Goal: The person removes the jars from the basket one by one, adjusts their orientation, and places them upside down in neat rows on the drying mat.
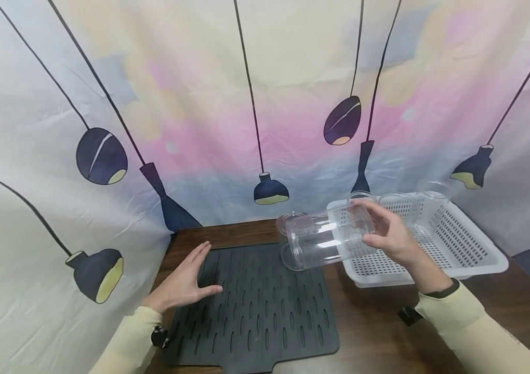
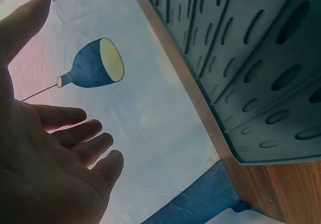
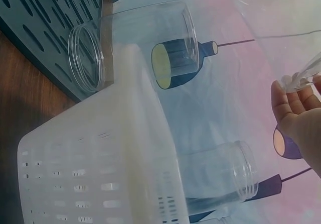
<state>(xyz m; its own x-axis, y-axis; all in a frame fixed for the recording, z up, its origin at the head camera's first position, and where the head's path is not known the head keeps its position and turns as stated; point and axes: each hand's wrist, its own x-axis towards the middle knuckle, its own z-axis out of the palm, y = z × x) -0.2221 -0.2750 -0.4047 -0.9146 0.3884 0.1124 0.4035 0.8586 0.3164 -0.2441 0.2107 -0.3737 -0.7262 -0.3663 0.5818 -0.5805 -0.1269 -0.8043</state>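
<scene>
My right hand [image 1: 393,234] grips one end of a clear jar [image 1: 323,240], which lies tilted almost on its side in the air near the basket's left end. Only a small part of that transparent piece [image 3: 303,78] shows by the fingers in the right wrist view. Behind it, a second clear jar [image 3: 150,28] stands at the far right of the dark grey ridged mat [image 1: 255,311], its ringed end down. Over the mat's left side hovers my left hand [image 1: 183,283], fingers extended and thumb apart, holding nothing; its palm [image 2: 60,158] shows in the left wrist view.
A white perforated basket [image 1: 433,272] stands to the right of the mat on the brown wooden table [image 1: 363,322]. Clear jars [image 3: 215,176] stand along its far side, one with its threaded mouth up. A curtain [image 1: 218,135] printed with lamps hangs behind the table.
</scene>
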